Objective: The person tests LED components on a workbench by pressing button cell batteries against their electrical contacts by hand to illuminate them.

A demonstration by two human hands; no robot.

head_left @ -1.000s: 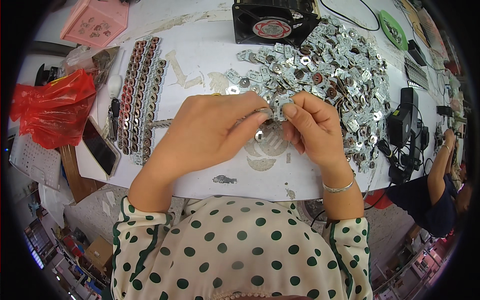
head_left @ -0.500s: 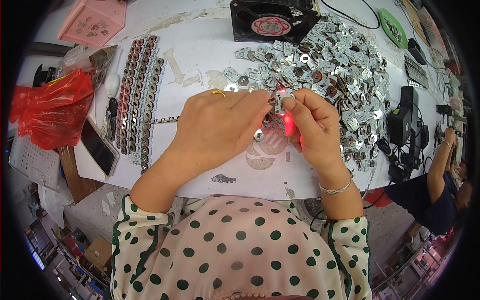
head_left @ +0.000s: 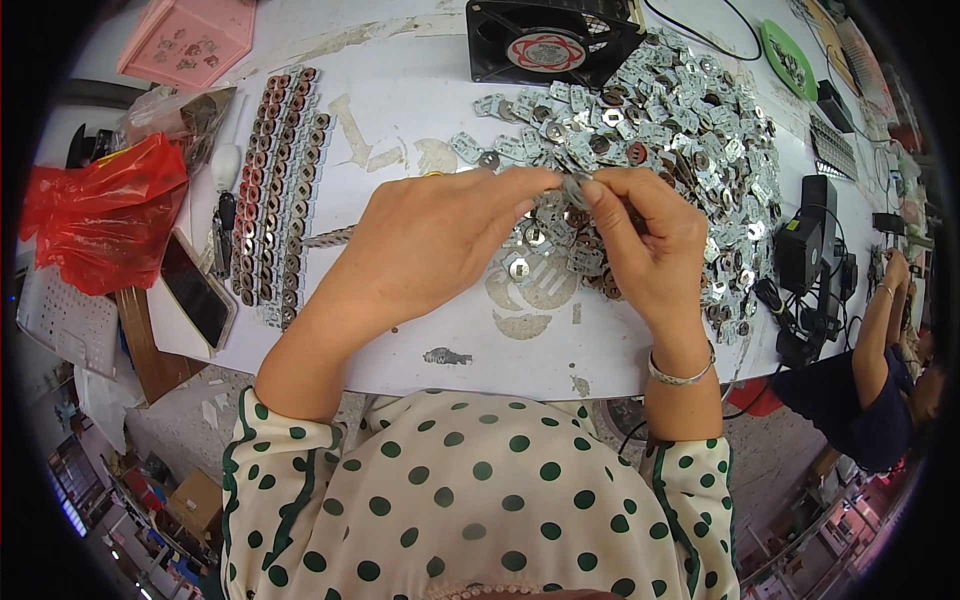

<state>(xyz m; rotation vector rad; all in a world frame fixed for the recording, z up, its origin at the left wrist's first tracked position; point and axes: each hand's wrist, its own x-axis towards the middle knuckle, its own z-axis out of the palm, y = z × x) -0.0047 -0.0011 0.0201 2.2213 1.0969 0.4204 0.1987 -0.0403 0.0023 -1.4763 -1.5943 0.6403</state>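
Note:
My left hand [head_left: 430, 235] is palm down over the white table, its fingertips closed on a small metal plate [head_left: 574, 188]. From the other side, my right hand [head_left: 650, 235] pinches the same plate between thumb and forefinger. Its outline is blurred and partly covered by the fingers. A thin row of similar pieces [head_left: 330, 237] shows left of my left wrist; whether that hand holds it I cannot tell. Under and beyond my fingers spreads a large pile of small silvery plates [head_left: 700, 130], some with round brown parts.
Stacked rows of plates [head_left: 270, 190] stand left. Beyond them lie a red plastic bag [head_left: 105, 215], a phone [head_left: 195, 295] and a pink box [head_left: 188, 45]. A black fan [head_left: 545, 50] stands at the back. A green tray [head_left: 788, 58] and black device [head_left: 800, 250] sit right, near another person [head_left: 860, 390].
The red glow at my fingertips is gone. My right hand has shifted slightly right, and the plate between the hands has turned from face-on to tilted.

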